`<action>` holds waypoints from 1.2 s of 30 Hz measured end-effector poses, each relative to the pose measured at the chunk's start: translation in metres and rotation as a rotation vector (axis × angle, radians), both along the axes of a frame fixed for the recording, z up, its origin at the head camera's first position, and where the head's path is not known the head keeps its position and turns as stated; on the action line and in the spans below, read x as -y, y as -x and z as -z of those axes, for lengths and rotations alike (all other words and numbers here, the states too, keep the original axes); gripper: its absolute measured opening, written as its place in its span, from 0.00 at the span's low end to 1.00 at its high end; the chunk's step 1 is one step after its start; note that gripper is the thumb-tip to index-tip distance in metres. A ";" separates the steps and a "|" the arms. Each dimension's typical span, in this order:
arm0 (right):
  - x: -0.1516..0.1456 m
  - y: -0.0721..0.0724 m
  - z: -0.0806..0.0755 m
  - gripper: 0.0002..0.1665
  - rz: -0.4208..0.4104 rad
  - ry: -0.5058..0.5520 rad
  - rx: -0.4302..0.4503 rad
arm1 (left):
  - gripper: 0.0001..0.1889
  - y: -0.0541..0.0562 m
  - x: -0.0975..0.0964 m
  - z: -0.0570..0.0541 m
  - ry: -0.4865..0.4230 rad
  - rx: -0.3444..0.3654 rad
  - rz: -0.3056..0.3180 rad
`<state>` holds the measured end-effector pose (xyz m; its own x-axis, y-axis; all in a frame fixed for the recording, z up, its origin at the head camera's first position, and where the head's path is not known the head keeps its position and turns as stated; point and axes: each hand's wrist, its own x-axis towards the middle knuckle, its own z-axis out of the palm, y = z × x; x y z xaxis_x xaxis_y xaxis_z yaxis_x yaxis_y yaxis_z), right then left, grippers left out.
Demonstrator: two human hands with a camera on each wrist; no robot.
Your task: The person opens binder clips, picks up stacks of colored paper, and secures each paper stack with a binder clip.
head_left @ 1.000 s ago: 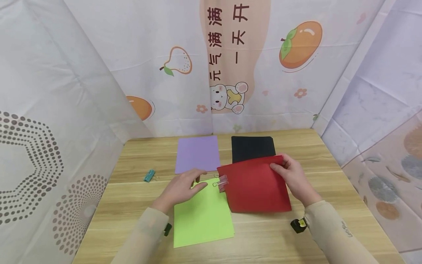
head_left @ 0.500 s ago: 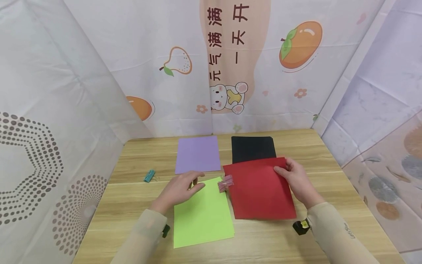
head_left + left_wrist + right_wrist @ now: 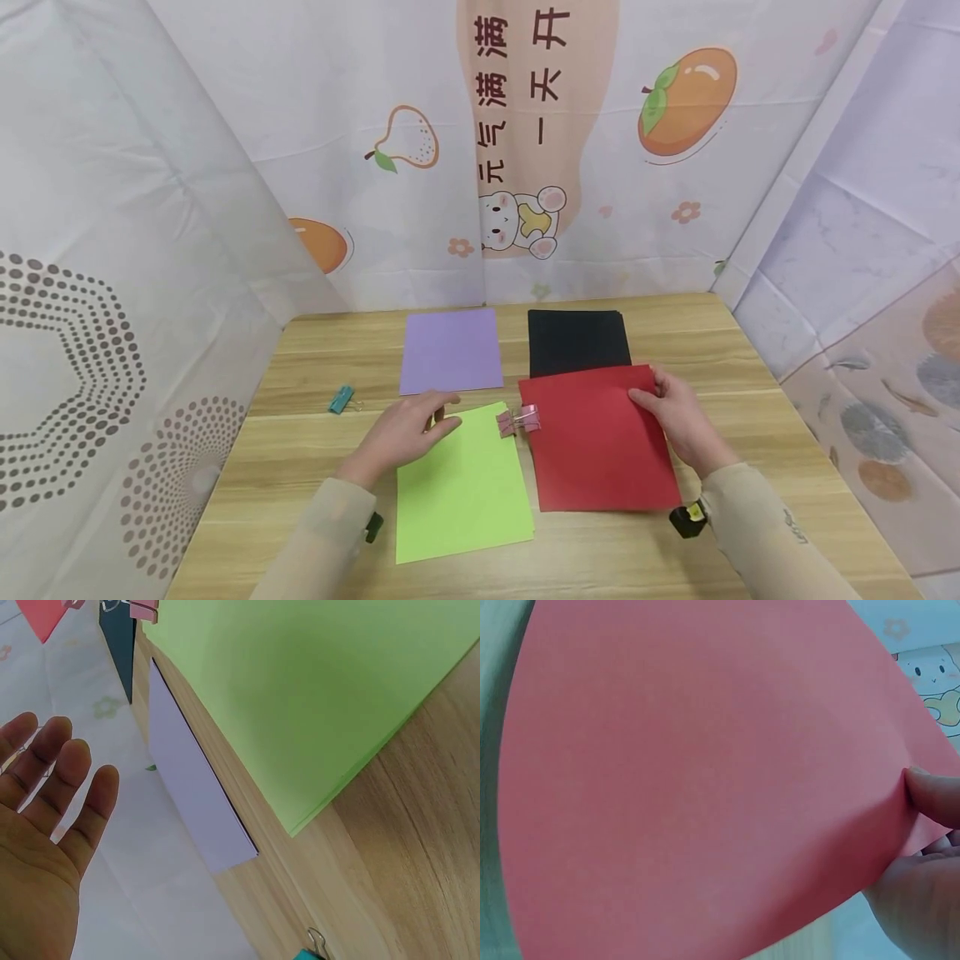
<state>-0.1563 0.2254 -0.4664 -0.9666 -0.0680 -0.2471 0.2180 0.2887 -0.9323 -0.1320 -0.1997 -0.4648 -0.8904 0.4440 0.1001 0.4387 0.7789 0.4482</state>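
Observation:
My right hand [image 3: 678,421] pinches the upper right corner of a red sheet of paper [image 3: 600,442], thumb on top; the right wrist view shows the red sheet [image 3: 705,780] bowed towards the thumb. A pink binder clip [image 3: 530,417] sits on the sheet's upper left edge. Beside it, another pink binder clip [image 3: 506,423] is on the upper right corner of the lime green paper stack [image 3: 465,492]. My left hand [image 3: 405,433] hovers at the green stack's upper left, holding nothing; its fingers [image 3: 97,802] are spread and relaxed in the left wrist view.
Purple paper [image 3: 452,350] lies at the back of the wooden table [image 3: 300,500]. Black sheets [image 3: 577,340] lie to its right, partly overlapped by the red sheet. A teal binder clip [image 3: 341,399] lies at the left. A printed curtain [image 3: 337,83] hangs behind.
My right hand has moved slightly right and towards me with the red sheet, which now lies flatter. The pink clip on it moved right, off the green stack. My left hand drifted slightly left.

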 end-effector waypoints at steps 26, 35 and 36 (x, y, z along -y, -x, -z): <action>-0.019 -0.002 0.017 0.29 0.026 -0.031 0.034 | 0.17 -0.001 0.011 0.009 -0.017 -0.024 0.002; -0.025 -0.003 0.025 0.29 0.011 -0.092 0.105 | 0.16 -0.001 0.015 0.012 -0.034 -0.024 0.006; -0.025 -0.003 0.026 0.30 0.010 -0.100 0.113 | 0.16 -0.001 0.015 0.012 -0.032 -0.020 0.006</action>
